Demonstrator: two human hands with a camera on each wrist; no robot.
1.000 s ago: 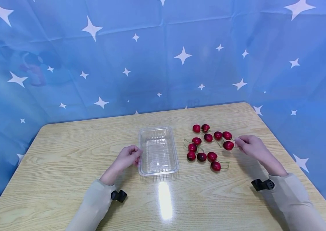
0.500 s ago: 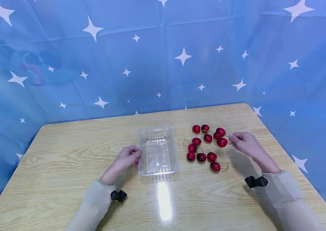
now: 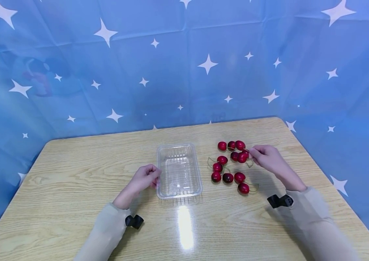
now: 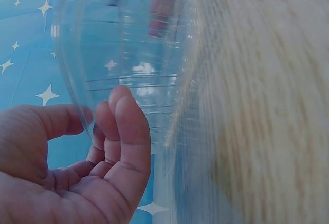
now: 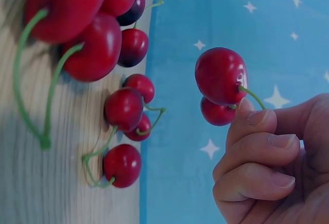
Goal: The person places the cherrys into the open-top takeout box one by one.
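My left hand [image 3: 142, 178] holds the left rim of a clear plastic tray [image 3: 180, 195], thumb on one side and curled fingers on the other. In the left wrist view the ribbed tray wall [image 4: 128, 44] rises past the fingertips. My right hand [image 3: 267, 158] pinches the green stem of a pair of dark red cherries [image 5: 221, 75], which hang clear of the table in the right wrist view. Below and left of that hand lie several more cherries [image 3: 228, 178], many with joined stems. In the head view the held pair overlaps the upper group.
The wooden table [image 3: 73, 188] has a rounded far edge, with a blue star-patterned cloth [image 3: 171, 65] hanging behind it. The tray stands just left of the loose cherries. A bright light reflection [image 3: 185, 226] lies on the tabletop in front of the tray.
My right hand has moved left and slightly away from me, carrying the pair of cherries from the right side to over the upper cherries. The left hand and tray have stayed put.
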